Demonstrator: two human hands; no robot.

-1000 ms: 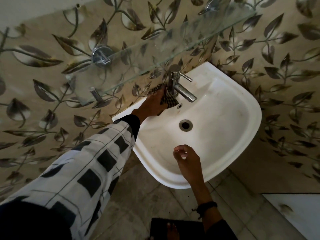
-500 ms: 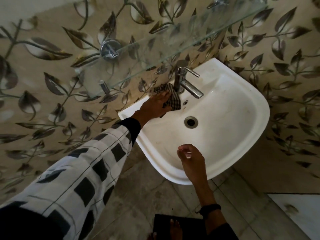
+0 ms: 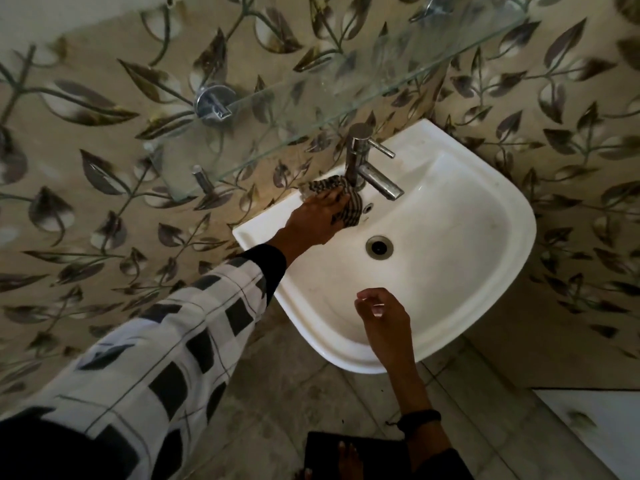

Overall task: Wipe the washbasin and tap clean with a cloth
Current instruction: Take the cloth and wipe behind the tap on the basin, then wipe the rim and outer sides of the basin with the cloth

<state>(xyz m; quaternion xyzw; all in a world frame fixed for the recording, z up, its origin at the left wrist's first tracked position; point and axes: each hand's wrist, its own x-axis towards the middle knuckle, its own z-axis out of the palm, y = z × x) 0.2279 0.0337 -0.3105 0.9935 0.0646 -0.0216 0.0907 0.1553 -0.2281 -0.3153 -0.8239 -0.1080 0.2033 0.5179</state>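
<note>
Dark checked cloth (image 3: 351,212): bunched in left hand (image 3: 318,218), grip closed on it, pressed on back ledge against tap (image 3: 358,157) base. Tap: spout and lever judged not yet wiped. Right hand (image 3: 384,317): above front rim, grip loose, holding nothing. White washbasin (image 3: 478,271): bowl faintly smudged, most wiping apparently left

The washbasin (image 3: 512,216) is glazed white ceramic by its look, smooth and glossy with faint dull smears in the bowl, and the tap (image 3: 356,150) is polished metal with a bright sheen. The cloth (image 3: 349,211) under my left hand (image 3: 318,218) is soft woven fabric — checked and matt. The shelf (image 3: 311,98) above is clear, smooth glass on a shiny metal bracket (image 3: 212,103); the floor tiles (image 3: 277,393) look matt and stone-like.
</note>
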